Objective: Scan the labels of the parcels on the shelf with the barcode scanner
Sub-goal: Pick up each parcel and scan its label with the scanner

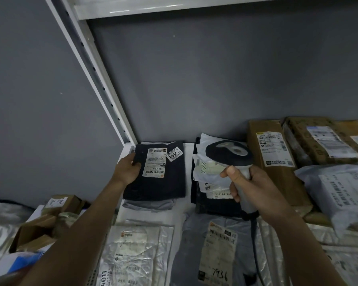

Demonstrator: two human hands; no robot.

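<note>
We steady the flat dark plastic-wrapped parcel (155, 172) on the shelf, left hand (128, 169) grip clamped on its left edge. Right hand (254, 188) grips the white-handled barcode scanner (229, 155) just right of the parcel; its long white label (154, 163) runs front to back.

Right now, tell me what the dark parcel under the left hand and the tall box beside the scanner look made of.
Dark parcel: apparently matte plastic film, flat and limp, no shine. Tall box: brown corrugated cardboard by its look, dull with stiff straight edges.
</note>
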